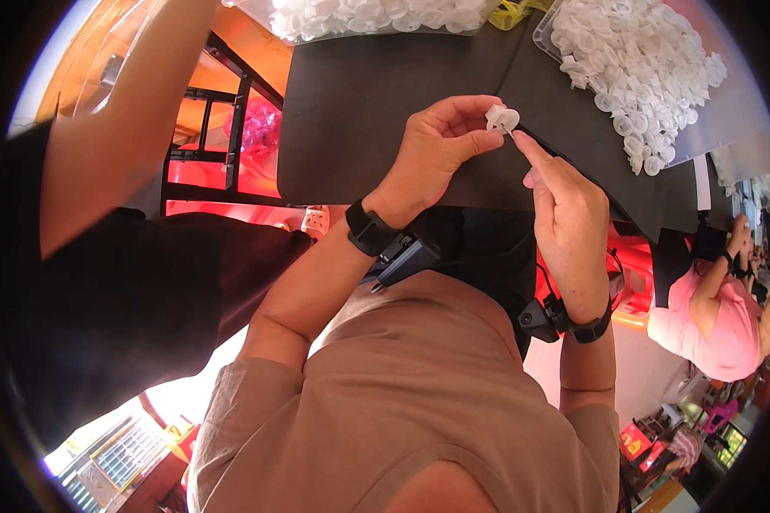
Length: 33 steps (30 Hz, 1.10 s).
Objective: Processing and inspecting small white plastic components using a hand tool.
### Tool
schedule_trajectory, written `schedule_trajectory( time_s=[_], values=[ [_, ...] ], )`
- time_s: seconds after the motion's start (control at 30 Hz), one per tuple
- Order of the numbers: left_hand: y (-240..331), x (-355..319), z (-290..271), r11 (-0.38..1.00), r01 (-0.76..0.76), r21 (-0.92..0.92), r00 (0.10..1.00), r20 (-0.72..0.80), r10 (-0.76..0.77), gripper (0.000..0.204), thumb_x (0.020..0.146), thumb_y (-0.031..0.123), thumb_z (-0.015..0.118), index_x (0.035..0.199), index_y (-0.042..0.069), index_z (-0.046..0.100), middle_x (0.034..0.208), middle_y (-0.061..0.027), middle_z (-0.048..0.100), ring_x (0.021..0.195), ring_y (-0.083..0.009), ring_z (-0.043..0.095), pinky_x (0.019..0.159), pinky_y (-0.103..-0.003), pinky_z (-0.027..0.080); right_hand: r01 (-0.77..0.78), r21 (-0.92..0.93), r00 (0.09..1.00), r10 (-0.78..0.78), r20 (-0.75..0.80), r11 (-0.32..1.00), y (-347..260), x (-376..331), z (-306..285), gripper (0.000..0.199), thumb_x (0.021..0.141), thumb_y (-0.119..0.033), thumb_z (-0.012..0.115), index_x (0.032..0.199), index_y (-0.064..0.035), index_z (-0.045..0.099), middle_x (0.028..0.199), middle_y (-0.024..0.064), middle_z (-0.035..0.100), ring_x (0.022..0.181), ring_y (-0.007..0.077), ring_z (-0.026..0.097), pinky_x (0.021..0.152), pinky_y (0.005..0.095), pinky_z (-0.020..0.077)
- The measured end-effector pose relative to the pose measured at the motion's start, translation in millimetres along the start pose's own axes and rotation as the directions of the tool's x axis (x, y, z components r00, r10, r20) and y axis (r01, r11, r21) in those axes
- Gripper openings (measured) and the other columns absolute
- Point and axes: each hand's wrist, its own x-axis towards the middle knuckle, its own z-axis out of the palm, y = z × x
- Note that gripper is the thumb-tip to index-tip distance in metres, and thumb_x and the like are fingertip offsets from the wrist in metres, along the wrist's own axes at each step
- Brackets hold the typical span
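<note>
While the left hand (432, 150) pinches a small white plastic piece (501, 118) between thumb and fingers above the black table (376, 94), the right hand (569, 201) points its index fingertip close against it, though whether that hand grips anything cannot be told. Similar white pieces fill a clear tub (479, 24) at the table's far side and heap up (633, 73) toward its far right.
</note>
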Motion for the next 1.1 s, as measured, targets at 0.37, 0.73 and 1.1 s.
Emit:
schedule_trajectory(
  time_s=[0.37,0.73,1.1],
  values=[
    [0.0,-0.1,-0.1,1.000,0.001,-0.003,1.000,-0.012,-0.001,0.037,0.084,-0.004,0.064,0.120,0.001,0.057,0.114,-0.0088,0.062,0.104,-0.0142,0.060,0.093,-0.028,0.049,-0.036,0.070,0.999,0.034,0.032,0.997,-3.4,1.2,0.4,0.041,0.079,0.005,0.055,0.117,-0.0075,0.063,0.073,0.0134,0.058,0.064,0.0302,0.059,0.058,0.0389,0.0459],
    [1.0,-0.7,-0.8,1.000,-0.008,-0.004,1.000,-0.024,0.007,0.036,0.085,-0.004,0.064,0.120,0.001,0.057,0.113,-0.0096,0.062,0.104,-0.0152,0.060,0.094,-0.029,0.049,-0.010,0.036,0.998,0.008,0.060,0.999,0.2,2.4,2.0,0.043,0.078,0.004,0.056,0.119,-0.0096,0.061,0.074,0.0125,0.057,0.064,0.0314,0.057,0.057,0.0401,0.0442],
    [3.5,-3.7,4.1,0.990,-0.008,0.140,1.000,-0.024,0.011,0.034,0.082,-0.006,0.065,0.115,-0.003,0.061,0.107,-0.0115,0.066,0.096,-0.0140,0.063,0.089,-0.027,0.051,0.054,-0.165,0.990,-0.031,0.140,0.985,-1.2,4.7,-5.3,0.044,0.079,0.001,0.054,0.120,-0.0126,0.060,0.072,0.0102,0.055,0.062,0.0321,0.057,0.054,0.0421,0.0445]
  ],
)
